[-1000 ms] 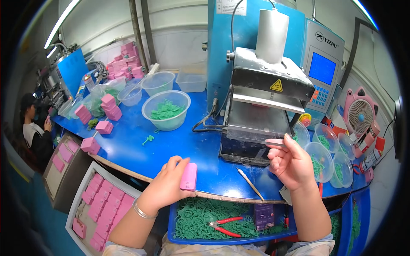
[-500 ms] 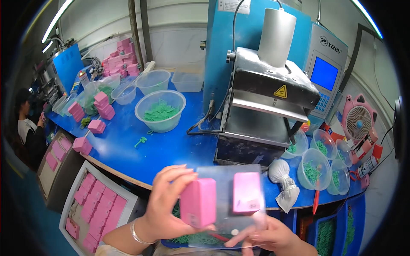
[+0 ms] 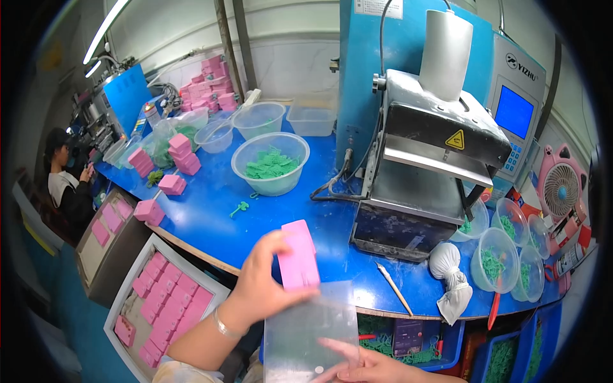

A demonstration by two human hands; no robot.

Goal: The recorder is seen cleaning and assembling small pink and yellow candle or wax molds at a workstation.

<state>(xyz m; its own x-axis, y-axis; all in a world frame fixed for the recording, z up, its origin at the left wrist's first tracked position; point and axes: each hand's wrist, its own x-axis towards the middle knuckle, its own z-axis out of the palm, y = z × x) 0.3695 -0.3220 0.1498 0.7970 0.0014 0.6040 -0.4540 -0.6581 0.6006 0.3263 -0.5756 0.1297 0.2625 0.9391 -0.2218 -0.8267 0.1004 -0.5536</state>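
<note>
My left hand (image 3: 263,281) grips a pink rectangular block (image 3: 299,256) between thumb and fingers, raised above the front edge of the blue table. Just below it, a clear, flat plastic plate (image 3: 310,329) is tilted toward me. At its lower right, my right hand (image 3: 367,365) holds this plate, some fingers showing against or through it. No block lies on the plate's visible face. Left of my forearm, a white-rimmed tray (image 3: 220,297) contains several pink blocks (image 3: 172,306) in rows.
A press machine (image 3: 421,185) stands at the table's back right. Tubs of green pieces (image 3: 271,185) sit behind and right. A thin wooden-handled tool (image 3: 394,290) and a tied white cloth bag (image 3: 447,274) lie near the edge. A co-worker (image 3: 64,172) is far left.
The pink block that was on the clear plate is no longer there. My left hand has lifted its block up and away from the plate, which has dropped lower. The view has shifted leftward.
</note>
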